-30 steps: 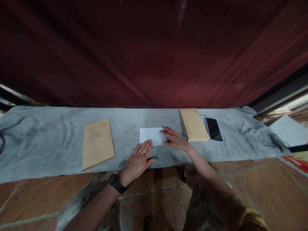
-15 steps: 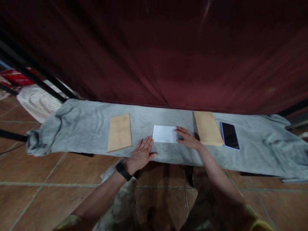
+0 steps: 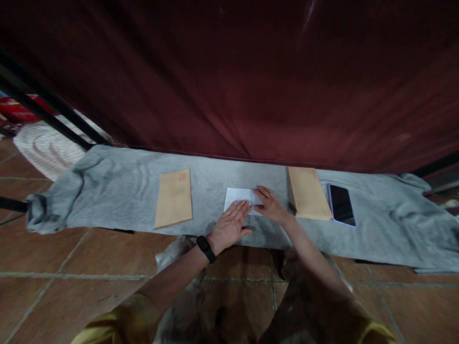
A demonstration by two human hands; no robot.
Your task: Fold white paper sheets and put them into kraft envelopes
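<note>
A white sheet of paper (image 3: 239, 196) lies on the grey cloth (image 3: 118, 191) in front of me. My left hand (image 3: 229, 226), with a black watch on its wrist, lies flat with fingers stretched onto the paper's near edge. My right hand (image 3: 269, 205) rests on the paper's right part, fingers spread and pressing down. Neither hand grips anything.
A brown envelope (image 3: 174, 198) lies to the left of the paper. A second brown envelope (image 3: 308, 193) lies to the right, with a dark phone (image 3: 341, 204) beside it. A dark red curtain (image 3: 229, 81) hangs behind the cloth. Brown tiled floor (image 3: 71, 282) lies below.
My left hand has slid forward and right onto the paper's near edge. My right hand has moved left, further over the paper. The view has shifted slightly.
</note>
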